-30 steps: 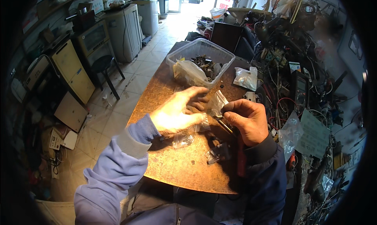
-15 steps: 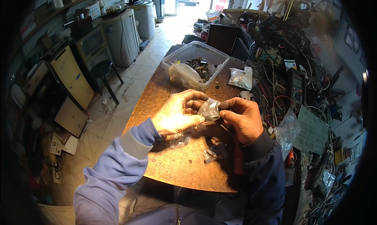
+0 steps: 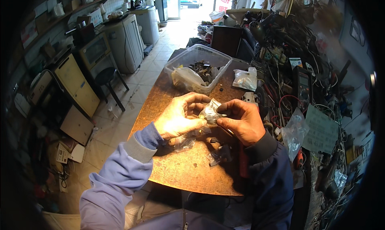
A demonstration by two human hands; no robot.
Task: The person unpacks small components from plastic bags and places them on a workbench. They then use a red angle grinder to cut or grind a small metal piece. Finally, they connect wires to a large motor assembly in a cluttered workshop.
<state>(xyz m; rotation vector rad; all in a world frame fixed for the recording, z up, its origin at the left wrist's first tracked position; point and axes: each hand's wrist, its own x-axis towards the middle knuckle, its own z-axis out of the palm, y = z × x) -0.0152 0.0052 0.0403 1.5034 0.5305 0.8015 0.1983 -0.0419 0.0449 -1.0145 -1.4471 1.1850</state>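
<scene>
My left hand [image 3: 174, 117] and my right hand [image 3: 244, 123] meet above the wooden table [image 3: 176, 170], pinching a small crinkled clear plastic bag [image 3: 209, 109] between their fingertips. Whatever is inside the bag is too small to make out. Below my hands lie another clear bag [image 3: 183, 143] and a small dark packet with dark pieces [image 3: 219, 156]. Beyond them, a clear plastic tub [image 3: 223, 61] holds jumbled dark parts and a pale bag. A white plastic packet [image 3: 244, 79] is beside the tub.
Along the right runs a dense pile of cables, tools and parts with a multimeter [image 3: 302, 83]. On the left are a black stool [image 3: 106, 79], a yellow cabinet [image 3: 78, 83] and appliances [image 3: 124, 41] on the tiled floor. A bright doorway [image 3: 192, 5] is at the back.
My left hand has closed in on the bag that my right hand held alone. My right hand has shifted slightly left, and the bag sits lower and more crumpled between both.
</scene>
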